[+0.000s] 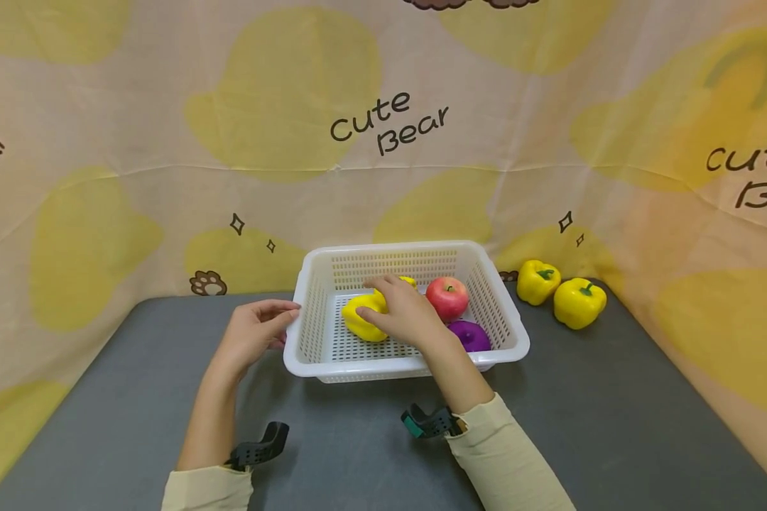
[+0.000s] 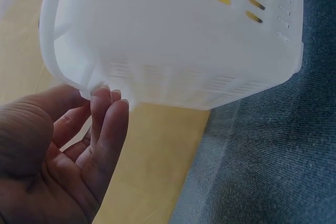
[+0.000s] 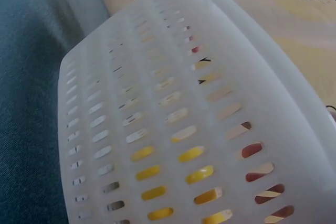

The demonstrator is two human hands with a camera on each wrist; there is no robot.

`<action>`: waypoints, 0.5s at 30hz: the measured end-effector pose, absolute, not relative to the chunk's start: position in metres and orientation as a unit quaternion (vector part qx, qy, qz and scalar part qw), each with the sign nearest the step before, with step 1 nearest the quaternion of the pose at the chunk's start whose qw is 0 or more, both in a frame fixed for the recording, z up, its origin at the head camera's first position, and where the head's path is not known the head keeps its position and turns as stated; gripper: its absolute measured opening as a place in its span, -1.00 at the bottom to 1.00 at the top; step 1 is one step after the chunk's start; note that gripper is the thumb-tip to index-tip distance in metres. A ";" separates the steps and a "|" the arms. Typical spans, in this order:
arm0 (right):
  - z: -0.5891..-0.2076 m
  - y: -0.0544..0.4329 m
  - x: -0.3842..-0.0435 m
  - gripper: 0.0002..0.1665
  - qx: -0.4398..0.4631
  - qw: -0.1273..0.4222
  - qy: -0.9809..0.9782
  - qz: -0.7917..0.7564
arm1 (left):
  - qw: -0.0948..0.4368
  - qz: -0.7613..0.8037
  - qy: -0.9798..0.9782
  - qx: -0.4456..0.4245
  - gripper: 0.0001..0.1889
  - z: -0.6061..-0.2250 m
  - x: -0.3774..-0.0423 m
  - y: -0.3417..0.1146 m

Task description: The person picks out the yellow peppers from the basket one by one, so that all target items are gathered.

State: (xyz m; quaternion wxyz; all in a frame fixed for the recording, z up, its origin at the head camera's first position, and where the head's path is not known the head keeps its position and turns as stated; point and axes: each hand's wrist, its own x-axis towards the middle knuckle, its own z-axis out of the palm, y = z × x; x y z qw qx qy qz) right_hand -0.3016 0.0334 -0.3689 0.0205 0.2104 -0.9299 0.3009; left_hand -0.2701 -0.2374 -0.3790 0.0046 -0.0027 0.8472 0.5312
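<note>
A white plastic basket (image 1: 351,367) with slotted walls sits on the grey table. My left hand (image 1: 256,333) pinches its left rim; in the left wrist view the left hand (image 2: 68,150) has thumb and fingertips at the rim's edge. Inside the basket is my right hand (image 1: 405,309), thumb and fingers spread apart over a yellow bell pepper (image 1: 363,332). Behind that hand shows another yellow piece (image 1: 409,281), mostly hidden. To the hand's right lie a red apple (image 1: 447,298) and a round purple vegetable (image 1: 471,336). The right wrist view shows the basket wall (image 3: 157,77), hiding the right hand's fingers.
Two yellow bell peppers (image 1: 538,282) (image 1: 579,304) stand on the table (image 1: 613,411) right of the basket. A patterned cloth (image 1: 281,106) hangs behind the table. Each wrist wears a black camera mount (image 1: 260,446).
</note>
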 end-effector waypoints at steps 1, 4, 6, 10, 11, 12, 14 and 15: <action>-0.370 0.034 -0.302 -0.33 0.209 0.018 -0.932 0.295 | 0.005 0.531 0.847 -0.002 -0.60 -0.379 -0.271 -0.237; -0.372 0.035 -0.302 -0.30 0.208 0.008 -0.937 0.281 | 0.005 0.530 0.848 0.000 -0.60 -0.378 -0.272 -0.235; -0.373 0.035 -0.302 -0.27 0.210 0.000 -0.940 0.269 | 0.004 0.528 0.849 0.000 -0.59 -0.378 -0.272 -0.235; -0.375 0.031 -0.303 -0.25 0.209 -0.012 -0.946 0.246 | 0.002 0.522 0.853 0.000 -0.57 -0.378 -0.271 -0.236; -0.375 0.030 -0.304 -0.25 0.208 -0.015 -0.948 0.240 | 0.002 0.520 0.854 0.001 -0.56 -0.378 -0.270 -0.236; -0.376 0.029 -0.304 -0.25 0.209 -0.017 -0.949 0.236 | 0.002 0.518 0.855 0.001 -0.56 -0.378 -0.270 -0.236; -0.376 0.027 -0.304 -0.25 0.213 -0.021 -0.951 0.225 | 0.002 0.514 0.858 0.000 -0.55 -0.379 -0.269 -0.236; -0.376 0.026 -0.304 -0.25 0.216 -0.022 -0.951 0.221 | 0.001 0.512 0.859 0.000 -0.55 -0.379 -0.269 -0.236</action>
